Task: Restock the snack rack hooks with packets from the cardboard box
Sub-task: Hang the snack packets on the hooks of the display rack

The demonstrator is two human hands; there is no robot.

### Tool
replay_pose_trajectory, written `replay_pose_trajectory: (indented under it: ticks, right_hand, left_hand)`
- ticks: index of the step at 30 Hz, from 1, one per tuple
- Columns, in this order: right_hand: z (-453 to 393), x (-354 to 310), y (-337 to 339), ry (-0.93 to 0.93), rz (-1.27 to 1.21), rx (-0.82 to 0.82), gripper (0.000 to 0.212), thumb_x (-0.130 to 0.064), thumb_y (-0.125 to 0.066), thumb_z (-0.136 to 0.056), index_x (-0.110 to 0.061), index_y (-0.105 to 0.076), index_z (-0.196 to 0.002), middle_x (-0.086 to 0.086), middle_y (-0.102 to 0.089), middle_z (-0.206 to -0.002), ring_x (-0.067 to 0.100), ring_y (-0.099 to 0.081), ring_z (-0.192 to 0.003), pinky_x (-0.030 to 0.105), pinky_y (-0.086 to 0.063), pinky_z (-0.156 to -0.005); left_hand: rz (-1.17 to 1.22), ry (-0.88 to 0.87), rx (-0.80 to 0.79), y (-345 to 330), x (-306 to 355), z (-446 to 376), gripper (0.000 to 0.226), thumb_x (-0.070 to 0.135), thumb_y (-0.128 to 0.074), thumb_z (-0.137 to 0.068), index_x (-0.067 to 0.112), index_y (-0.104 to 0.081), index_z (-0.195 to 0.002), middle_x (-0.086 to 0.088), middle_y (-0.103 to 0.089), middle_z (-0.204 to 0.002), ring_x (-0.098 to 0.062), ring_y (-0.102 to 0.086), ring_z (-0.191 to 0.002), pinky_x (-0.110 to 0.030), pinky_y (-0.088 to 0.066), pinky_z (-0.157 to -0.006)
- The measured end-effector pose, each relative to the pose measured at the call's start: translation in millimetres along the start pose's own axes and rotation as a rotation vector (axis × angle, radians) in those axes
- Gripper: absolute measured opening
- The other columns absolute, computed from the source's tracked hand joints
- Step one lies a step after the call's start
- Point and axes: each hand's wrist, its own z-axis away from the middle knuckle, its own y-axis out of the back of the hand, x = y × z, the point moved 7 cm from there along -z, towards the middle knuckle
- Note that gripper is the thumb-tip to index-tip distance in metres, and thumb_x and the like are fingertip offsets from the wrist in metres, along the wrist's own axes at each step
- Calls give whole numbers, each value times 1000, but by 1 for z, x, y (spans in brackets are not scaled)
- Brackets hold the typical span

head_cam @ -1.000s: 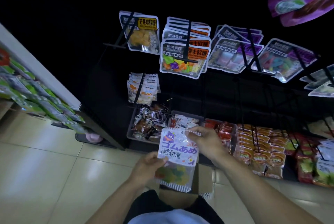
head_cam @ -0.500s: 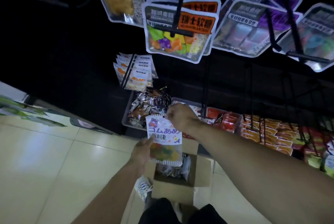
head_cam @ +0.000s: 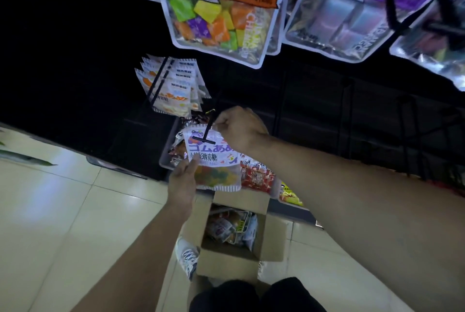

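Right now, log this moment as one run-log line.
step: hanging gummy packet on hook | left hand: holds packet's lower edge | right hand: pinches its top | cardboard box: open, packets inside

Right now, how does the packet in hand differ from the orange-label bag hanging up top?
The gummy packet is gripped by both the left hand and right hand, low at a hook; the orange-label bag hangs free, higher. The packet's label is white and purple, the bag's orange. Both show coloured sweets through clear windows.
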Motion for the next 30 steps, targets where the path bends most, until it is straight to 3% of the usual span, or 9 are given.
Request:
replay_pose_trajectory:
  ticks: [7,13,17,18,20,22,27,29,30]
  right_hand:
    - [16,-10,2,80,36,-27,19,-26,-60,-96,-34,-77,-93,-11,-76,-104,18,-67,-104,32,-55,-87]
    - [16,-8,10,48,41,32,18,-22,-59,-96,-31,-75,-97,-11,-74,-104,20,-65,-107,27,-48,-84]
    - [17,-11,10,38,29,39,19,-21,-58,-97,-30,-75,-99,-7,-75,-104,22,-65,-106,33,-53,-89]
    - [17,-10,9,32,23,36,19,-21,-58,-97,-29,-75,-99,-7,-75,-104,22,-65,-106,34,-53,-90]
    - [17,-11,7,22,15,32,19,-20,-58,-97,-28,-75,-100,-5,-75,-105,23,-65,-106,35,-54,-90]
    - [16,-10,5,8,14,45,19,-21,-58,-98,-28,-75,-100,-4,-75,-104,23,-65,-106,35,-54,-89]
    - [13,-6,7,-44,18,87,19,-22,-56,-96,-28,-74,-97,-4,-74,-98,23,-65,-101,30,-50,-82]
    - [9,-5,8,-58,22,85,20,-22,-55,-97,-28,-73,-99,-4,-74,-100,23,-66,-100,30,-50,-81]
    - [7,-5,10,-65,27,85,21,-21,-54,-97,-29,-73,-100,-4,-74,-102,23,-66,-101,31,-51,-82]
  left_hand:
    - [135,-40,33,6,-10,14,21,27,-67,-101,7,-63,-104,-1,-69,-90,-22,-61,-88,-38,-43,-84]
    - [157,-64,-9,6,-4,7,31,33,-71,-98,3,-64,-103,9,-68,-82,-22,-58,-92,-38,-43,-87]
    - [84,-34,25,13,1,3,45,40,-71,-97,2,-66,-123,1,-72,-95,-18,-55,-82,-21,-43,-62]
    - [71,-20,21,13,2,2,48,40,-70,-98,3,-65,-128,-4,-74,-106,-20,-59,-89,-23,-44,-66]
    - [46,-7,10,13,3,-1,54,41,-69,-98,4,-62,-137,-11,-70,-132,-28,-64,-119,-32,-50,-91]
    - [2,1,3,15,3,-6,61,51,-70,-94,10,-62,-138,-11,-66,-141,-30,-58,-134,-43,-43,-112]
    - [-116,-19,-34,15,6,-23,92,89,-68,-57,30,-69,-128,0,-72,-130,-27,-65,-123,-54,-45,-114]
    - [-143,18,-54,11,6,-31,101,96,-68,-53,31,-68,-131,1,-72,-131,-27,-65,-124,-54,-45,-114]
    - [-153,28,-71,6,11,-32,90,92,-68,-62,32,-68,-129,0,-72,-130,-27,-65,-124,-54,-44,-115]
